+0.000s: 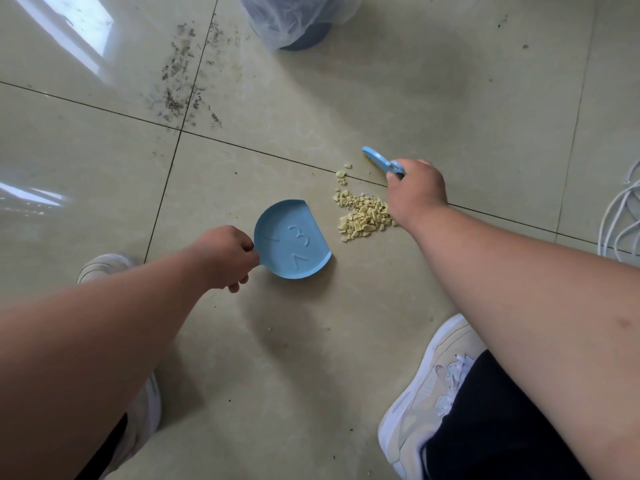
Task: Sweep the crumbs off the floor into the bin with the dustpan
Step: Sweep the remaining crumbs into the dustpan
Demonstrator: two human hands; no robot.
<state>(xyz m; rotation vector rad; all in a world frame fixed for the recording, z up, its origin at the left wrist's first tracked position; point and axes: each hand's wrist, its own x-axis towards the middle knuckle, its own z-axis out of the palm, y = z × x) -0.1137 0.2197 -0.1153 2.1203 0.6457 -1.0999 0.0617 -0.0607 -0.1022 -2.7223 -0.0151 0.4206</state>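
A small blue dustpan (292, 239) lies on the tiled floor, its straight open edge facing right toward a pile of pale yellow crumbs (362, 216). My left hand (227, 256) grips the dustpan's handle, which the fingers hide. My right hand (414, 190) holds a small blue brush (377, 161) just beyond the crumbs; only its handle end shows, and the bristles are hidden behind the hand. The pan holds no crumbs. The bin (301, 19), lined with a thin plastic bag, stands at the top of the view.
Dark dirt specks (183, 74) are scattered over the tiles at the upper left. White cables (620, 220) lie coiled at the right edge. My two white shoes (433, 389) stand at the bottom, one on each side.
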